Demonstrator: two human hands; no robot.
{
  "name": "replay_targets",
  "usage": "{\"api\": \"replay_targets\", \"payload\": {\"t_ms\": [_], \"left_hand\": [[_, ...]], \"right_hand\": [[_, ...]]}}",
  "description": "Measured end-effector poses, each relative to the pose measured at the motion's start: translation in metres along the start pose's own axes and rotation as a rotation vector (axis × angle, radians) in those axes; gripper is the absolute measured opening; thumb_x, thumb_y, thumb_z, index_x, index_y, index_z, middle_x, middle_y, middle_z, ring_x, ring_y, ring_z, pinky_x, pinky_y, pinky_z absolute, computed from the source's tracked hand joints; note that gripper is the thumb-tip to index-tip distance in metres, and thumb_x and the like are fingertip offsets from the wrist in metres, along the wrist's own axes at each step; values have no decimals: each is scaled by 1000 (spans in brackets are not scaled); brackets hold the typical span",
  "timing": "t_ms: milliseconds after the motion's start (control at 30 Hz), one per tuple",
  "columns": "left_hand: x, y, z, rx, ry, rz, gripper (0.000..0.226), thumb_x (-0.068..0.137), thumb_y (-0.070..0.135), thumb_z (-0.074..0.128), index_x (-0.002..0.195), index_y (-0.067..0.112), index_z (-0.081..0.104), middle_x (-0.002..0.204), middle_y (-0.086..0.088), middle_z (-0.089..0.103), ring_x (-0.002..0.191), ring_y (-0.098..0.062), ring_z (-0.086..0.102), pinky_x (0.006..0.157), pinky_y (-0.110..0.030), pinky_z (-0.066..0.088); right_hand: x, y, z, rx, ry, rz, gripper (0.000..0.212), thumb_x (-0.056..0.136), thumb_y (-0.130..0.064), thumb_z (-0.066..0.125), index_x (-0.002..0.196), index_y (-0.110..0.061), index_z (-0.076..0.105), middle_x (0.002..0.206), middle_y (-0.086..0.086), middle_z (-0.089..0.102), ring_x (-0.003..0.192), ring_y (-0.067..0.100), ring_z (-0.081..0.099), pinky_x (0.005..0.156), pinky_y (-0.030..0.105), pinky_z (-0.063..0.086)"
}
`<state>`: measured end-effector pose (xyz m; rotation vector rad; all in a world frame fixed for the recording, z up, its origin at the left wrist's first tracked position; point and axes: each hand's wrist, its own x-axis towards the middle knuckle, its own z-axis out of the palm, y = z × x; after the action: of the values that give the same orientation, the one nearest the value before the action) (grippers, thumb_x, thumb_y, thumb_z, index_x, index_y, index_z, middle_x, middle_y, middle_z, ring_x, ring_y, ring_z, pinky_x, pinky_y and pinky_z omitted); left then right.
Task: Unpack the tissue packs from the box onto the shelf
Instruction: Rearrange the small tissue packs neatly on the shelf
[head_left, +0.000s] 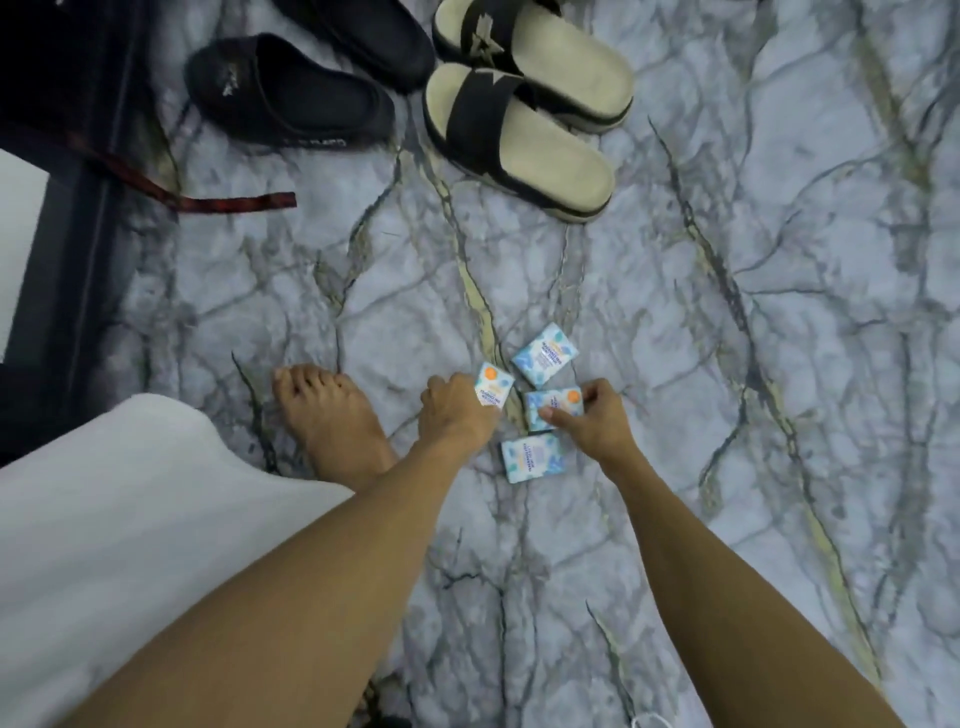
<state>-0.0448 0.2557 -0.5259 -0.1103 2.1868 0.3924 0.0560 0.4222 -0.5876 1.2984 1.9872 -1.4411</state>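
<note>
Grey veined marble floor (727, 364) with two pairs of sandals (524, 104) near the top. Four small blue-and-white tissue packs (545, 357) lie clustered on it. The left hand (457, 415) grips one pack (493, 391); the right hand (597, 421) pinches another (553, 405).

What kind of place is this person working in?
Probably a home, perhaps near an entrance. The floor is grey marble-patterned, two pairs of slip-on sandals lie on it, and the person is barefoot. Four small tissue packs lie on the floor by the hands.
</note>
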Motion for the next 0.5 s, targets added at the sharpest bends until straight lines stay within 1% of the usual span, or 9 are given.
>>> {"api": "replay_targets", "payload": {"t_ms": [133, 200, 233, 267, 300, 333, 400, 433, 500], "left_hand": [[-47, -24, -31, -136, -9, -9, 41, 89, 31, 77, 117, 7, 59, 129, -15, 62, 118, -30, 59, 83, -30, 45], [-77, -35, -59, -181, 49, -1, 40, 88, 39, 77, 115, 14, 60, 124, -3, 65, 115, -24, 59, 96, -30, 41], [-96, -36, -76, -159, 120, 6, 43, 88, 46, 75, 117, 19, 60, 120, 4, 63, 117, -21, 56, 104, -26, 29], [-112, -36, -91, -163, 194, 8, 45, 86, 53, 74, 119, 24, 60, 118, 3, 67, 116, -21, 57, 106, -25, 20], [-123, -35, -102, -222, 238, 25, 45, 84, 56, 75, 116, 28, 61, 114, 3, 70, 112, -20, 61, 104, -22, 20], [-139, -33, -117, -335, 251, 63, 44, 79, 57, 78, 109, 31, 60, 109, 3, 73, 103, -19, 65, 106, -29, 28], [-165, -34, -140, -513, 322, 173, 49, 67, 63, 81, 100, 34, 60, 99, 8, 73, 89, -17, 70, 98, -42, 49], [-188, -37, -155, -562, 361, 226, 51, 66, 62, 82, 103, 33, 62, 96, 10, 72, 87, -16, 71, 91, -45, 55], [-234, -48, -183, -661, 415, 290, 46, 77, 44, 85, 111, 22, 64, 96, 7, 71, 86, -17, 73, 82, -43, 60]], "right_hand": [[-19, -21, -12, 156, -71, 113, 45, 71, -12, 91, 100, -6, 57, 100, 14, 70, 79, 20, 65, 63, 30, 54], [-42, -38, -14, 218, -82, 112, 39, 72, -4, 88, 96, -6, 58, 97, 15, 69, 73, 18, 65, 54, 24, 51], [-56, -48, -15, 251, -65, 77, 37, 73, 0, 86, 94, -7, 57, 94, 15, 68, 70, 17, 64, 52, 22, 51], [-70, -59, -17, 281, -50, 32, 35, 73, 3, 85, 93, -6, 56, 93, 16, 67, 69, 17, 64, 54, 23, 52], [-83, -67, -18, 317, -45, -4, 34, 74, 5, 83, 93, -5, 57, 94, 17, 68, 70, 18, 66, 56, 24, 54], [-101, -82, -22, 338, -54, -49, 32, 75, 4, 83, 95, -3, 59, 94, 18, 69, 72, 19, 67, 57, 24, 56], [-134, -111, -30, 373, -88, -144, 30, 77, -5, 84, 99, 0, 64, 95, 18, 72, 78, 22, 70, 61, 25, 56], [-155, -129, -34, 389, -108, -207, 30, 79, -10, 84, 101, 1, 67, 96, 17, 74, 81, 22, 71, 64, 27, 56], [-197, -163, -39, 394, -155, -345, 26, 86, -15, 78, 104, 1, 70, 95, 16, 74, 84, 22, 70, 68, 28, 57]]}}
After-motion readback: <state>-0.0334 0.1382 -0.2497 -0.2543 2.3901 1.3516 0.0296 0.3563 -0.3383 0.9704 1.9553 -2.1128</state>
